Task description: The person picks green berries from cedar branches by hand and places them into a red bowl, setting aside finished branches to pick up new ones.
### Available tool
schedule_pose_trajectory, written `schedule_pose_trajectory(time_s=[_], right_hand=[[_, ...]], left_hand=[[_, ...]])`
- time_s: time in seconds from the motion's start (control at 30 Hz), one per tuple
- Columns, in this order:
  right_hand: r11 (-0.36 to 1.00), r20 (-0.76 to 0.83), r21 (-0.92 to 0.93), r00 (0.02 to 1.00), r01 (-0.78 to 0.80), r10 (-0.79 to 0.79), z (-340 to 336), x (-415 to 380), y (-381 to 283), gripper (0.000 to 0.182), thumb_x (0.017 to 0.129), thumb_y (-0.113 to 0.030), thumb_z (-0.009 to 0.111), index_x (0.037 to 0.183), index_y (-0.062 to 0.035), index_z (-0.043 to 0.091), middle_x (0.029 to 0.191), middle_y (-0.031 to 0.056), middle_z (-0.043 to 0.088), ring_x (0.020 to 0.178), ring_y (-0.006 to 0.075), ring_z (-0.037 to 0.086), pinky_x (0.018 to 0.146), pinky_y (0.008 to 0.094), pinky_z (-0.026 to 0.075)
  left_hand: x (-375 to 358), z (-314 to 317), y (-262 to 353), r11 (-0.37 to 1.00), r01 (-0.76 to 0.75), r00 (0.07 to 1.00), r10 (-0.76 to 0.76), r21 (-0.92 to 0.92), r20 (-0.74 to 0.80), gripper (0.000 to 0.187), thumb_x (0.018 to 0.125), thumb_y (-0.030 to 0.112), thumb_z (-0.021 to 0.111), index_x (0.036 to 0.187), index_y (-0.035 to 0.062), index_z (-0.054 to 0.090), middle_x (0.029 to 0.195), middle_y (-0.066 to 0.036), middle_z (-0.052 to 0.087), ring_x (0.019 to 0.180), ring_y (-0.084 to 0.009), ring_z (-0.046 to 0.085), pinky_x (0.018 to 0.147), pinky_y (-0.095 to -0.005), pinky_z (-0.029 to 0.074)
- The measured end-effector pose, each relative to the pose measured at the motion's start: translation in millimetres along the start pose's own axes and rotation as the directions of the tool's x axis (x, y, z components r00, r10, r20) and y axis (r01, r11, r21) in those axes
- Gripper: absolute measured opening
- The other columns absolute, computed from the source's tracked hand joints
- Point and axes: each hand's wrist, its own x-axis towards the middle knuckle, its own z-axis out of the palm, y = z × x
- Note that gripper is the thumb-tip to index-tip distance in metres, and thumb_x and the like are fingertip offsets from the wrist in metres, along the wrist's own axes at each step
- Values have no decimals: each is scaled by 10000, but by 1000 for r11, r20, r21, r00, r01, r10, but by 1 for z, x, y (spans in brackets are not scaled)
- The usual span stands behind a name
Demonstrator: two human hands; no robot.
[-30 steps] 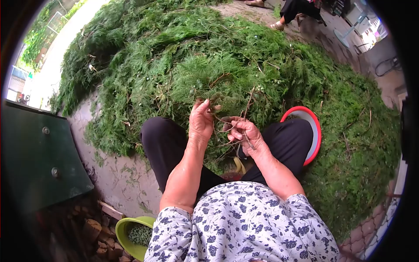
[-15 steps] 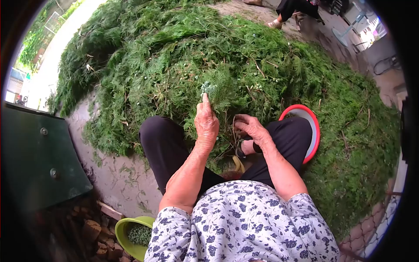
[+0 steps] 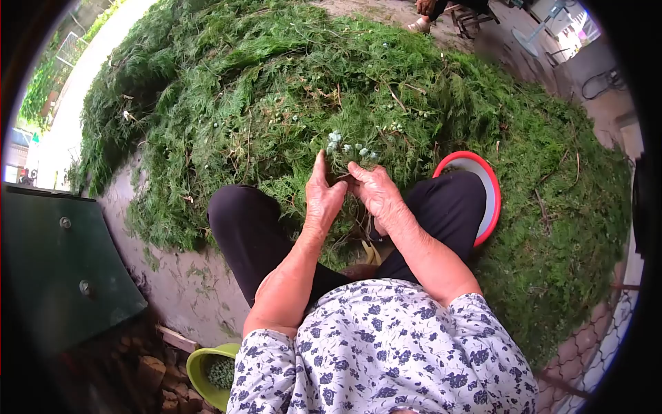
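My left hand (image 3: 323, 198) is closed at an evergreen sprig, its index finger pointing up along it and its thumb towards the other hand. Pale blue-green cones (image 3: 334, 141) stand just above that fingertip. Pinched round the same sprig's stems, my right hand (image 3: 376, 190) almost touches the left thumb. More pale cones (image 3: 361, 150) show over the right fingers. Thin twigs (image 3: 361, 215) hang below the two hands, between my knees. The palms and some fingertips are hidden.
Cut evergreen branches (image 3: 227, 103) form a big heap ahead and to the right. A red-rimmed basin (image 3: 495, 200) sits beside my right knee. Bottom left, a green bowl (image 3: 200, 376) holds cones (image 3: 221, 372), near a dark green panel (image 3: 62, 255). A person (image 3: 431, 10) is at the far edge.
My right hand has risen up and left from the lower twigs to meet my left hand. The left hand has turned, bringing its thumb out, and more cones show. The view has shifted slightly.
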Motion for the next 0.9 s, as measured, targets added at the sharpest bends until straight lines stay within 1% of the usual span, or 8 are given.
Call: schedule_pose_trajectory(time_s=[0.03,0.07,0.17,0.27,0.37,0.57,0.7,0.9], right_hand=[[999,19,-7,999,-32,32,-2,-1,-6,186,831,-80,633,988,5,580,920,90,627,814,218,620,688,367,532],[999,32,11,999,-33,33,-4,-1,-7,186,841,-83,621,1001,2,579,922,90,629,818,221,622,687,371,533],[999,159,15,986,-45,42,-8,3,-4,191,841,-90,621,1008,-3,584,908,81,633,813,215,624,690,370,532],[997,160,-61,986,-45,54,-13,3,3,219,816,-108,656,1006,-20,591,890,60,636,776,191,616,650,339,523],[990,199,-143,979,-6,35,-11,2,-2,251,786,-110,691,1003,-32,594,884,45,636,748,168,607,612,304,508],[978,211,-205,977,47,-3,1,-9,-13,240,766,-102,711,973,-38,608,858,11,640,706,100,587,535,204,451],[986,127,-159,992,46,-26,0,-11,-11,157,816,-113,658,948,-34,628,834,7,639,702,80,575,571,217,450],[858,99,-456,971,237,-215,7,-14,-14,127,821,-113,632,889,-5,639,767,13,638,648,78,551,586,229,444]], left_hand=[[-4,-3,17,917,207,978,-192,-340,77,773,711,26,584,1399,28,232,1184,-180,502,940,-247,553,793,-305,455],[0,-3,10,858,244,960,-279,-452,-11,825,683,7,642,1386,-14,210,1021,-95,561,825,-192,554,754,-330,452],[13,-7,-9,518,437,870,-450,-735,201,521,754,130,686,1203,-11,463,865,-77,603,747,-166,547,692,-308,437],[12,-6,-10,413,534,779,-580,-737,239,279,779,163,680,998,25,575,838,-63,609,646,-143,535,593,-276,426],[12,-5,-12,391,549,811,-461,-738,359,163,811,212,652,869,66,606,803,-35,626,692,-139,542,618,-256,439],[8,-2,-1,466,497,838,-479,-733,263,87,818,125,617,867,56,594,766,-39,605,595,-130,525,498,-225,401],[9,-7,-4,344,556,799,-472,-757,373,87,831,123,594,887,59,576,753,-29,592,557,-99,478,444,-227,362],[4,-9,8,368,559,812,-425,-743,401,170,782,186,693,862,95,575,684,23,546,465,-69,377,406,-205,291]])
